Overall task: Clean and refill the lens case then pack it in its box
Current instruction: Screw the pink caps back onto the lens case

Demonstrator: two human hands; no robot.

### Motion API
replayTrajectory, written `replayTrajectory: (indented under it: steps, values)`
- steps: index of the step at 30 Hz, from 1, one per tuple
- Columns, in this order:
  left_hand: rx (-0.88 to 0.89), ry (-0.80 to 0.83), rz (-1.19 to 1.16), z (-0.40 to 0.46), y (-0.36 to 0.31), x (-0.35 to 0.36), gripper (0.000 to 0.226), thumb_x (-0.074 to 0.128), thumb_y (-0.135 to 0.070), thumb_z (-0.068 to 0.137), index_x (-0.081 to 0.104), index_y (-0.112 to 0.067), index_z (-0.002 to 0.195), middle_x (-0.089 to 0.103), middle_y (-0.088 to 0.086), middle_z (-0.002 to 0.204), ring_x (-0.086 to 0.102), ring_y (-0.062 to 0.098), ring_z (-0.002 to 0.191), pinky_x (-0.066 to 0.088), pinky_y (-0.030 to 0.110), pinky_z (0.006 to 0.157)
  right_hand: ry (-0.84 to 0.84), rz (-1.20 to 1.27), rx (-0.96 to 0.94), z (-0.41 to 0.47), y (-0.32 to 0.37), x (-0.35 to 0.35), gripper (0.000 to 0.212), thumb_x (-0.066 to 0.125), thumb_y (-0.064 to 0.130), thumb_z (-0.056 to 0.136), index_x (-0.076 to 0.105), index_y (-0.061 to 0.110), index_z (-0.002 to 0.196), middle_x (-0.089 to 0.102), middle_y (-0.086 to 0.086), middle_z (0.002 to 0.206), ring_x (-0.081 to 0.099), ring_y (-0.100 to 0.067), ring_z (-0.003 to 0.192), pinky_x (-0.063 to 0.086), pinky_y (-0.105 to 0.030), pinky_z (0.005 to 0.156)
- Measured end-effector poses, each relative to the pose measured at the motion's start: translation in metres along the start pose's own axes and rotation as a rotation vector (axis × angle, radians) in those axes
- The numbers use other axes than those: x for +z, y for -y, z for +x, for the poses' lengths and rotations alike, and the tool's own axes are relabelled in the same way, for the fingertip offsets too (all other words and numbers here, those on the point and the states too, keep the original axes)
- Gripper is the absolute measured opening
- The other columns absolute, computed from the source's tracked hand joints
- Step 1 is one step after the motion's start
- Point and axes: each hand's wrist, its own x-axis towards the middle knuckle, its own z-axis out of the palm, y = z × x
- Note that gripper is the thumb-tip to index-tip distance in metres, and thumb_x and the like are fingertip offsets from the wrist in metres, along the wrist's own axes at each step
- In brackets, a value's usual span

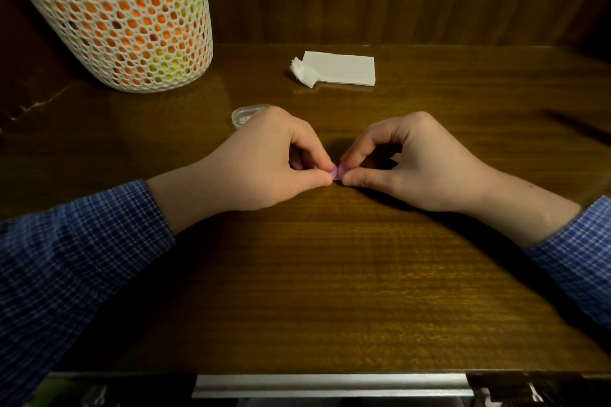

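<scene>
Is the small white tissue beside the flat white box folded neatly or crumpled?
Crumpled. The small white tissue lies in an uneven, wrinkled wad against the left end of the flat white box on the wooden table.

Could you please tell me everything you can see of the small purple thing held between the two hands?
The small purple thing is mostly hidden; only a sliver of pinkish-purple, plastic-looking surface shows. It sits low over the wooden table, near the middle, pinched from both sides: the left hand holds it between thumb and curled fingers, and the right hand does likewise, fingertips almost meeting. Its full shape, any lid or opening, and whether it rests on the wood cannot be told.
</scene>
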Motion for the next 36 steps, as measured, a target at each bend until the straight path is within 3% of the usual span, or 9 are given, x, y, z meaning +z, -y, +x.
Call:
replayTrajectory:
  steps: [8,17,26,36]
  values:
    - [-0.002,-0.004,-0.007,-0.0009,0.0014,0.0000,0.015,0.085,-0.025,0.083,0.083,-0.030,0.096,0.076,-0.015,0.095,0.071,0.001,0.087,0.062,0.028,0.077,0.064,0.031,-0.006,-0.0008,-0.0046,-0.0071,0.016,0.080,0.022,0.084,0.080,0.021,0.100,0.078,0.009,0.105,0.074,-0.010,0.098,0.061,-0.030,0.088]
    - [-0.015,-0.008,0.013,0.0004,0.0022,0.0008,0.014,0.085,-0.029,0.082,0.082,-0.036,0.094,0.076,-0.019,0.092,0.070,-0.003,0.087,0.061,0.023,0.075,0.000,0.014,0.017,-0.0004,-0.0005,-0.0018,0.014,0.081,0.035,0.079,0.080,0.027,0.090,0.079,0.012,0.093,0.073,-0.002,0.091,0.060,-0.033,0.090]
    - [-0.009,-0.003,-0.002,-0.0007,0.0016,-0.0006,0.014,0.084,-0.029,0.082,0.081,-0.037,0.094,0.076,-0.019,0.093,0.069,-0.004,0.089,0.059,0.020,0.078,0.061,0.038,-0.011,-0.0001,-0.0039,-0.0082,0.014,0.081,0.021,0.083,0.080,0.019,0.097,0.079,0.008,0.103,0.074,-0.006,0.098,0.060,-0.030,0.092]
    - [-0.024,0.026,0.004,-0.0009,0.0014,-0.0042,0.013,0.084,-0.030,0.083,0.083,-0.036,0.095,0.076,-0.021,0.094,0.069,-0.007,0.092,0.055,0.010,0.079,0.024,0.004,-0.020,-0.0001,-0.0028,-0.0008,0.015,0.081,0.030,0.081,0.078,0.020,0.092,0.076,0.008,0.097,0.072,-0.010,0.093,0.060,-0.036,0.087]
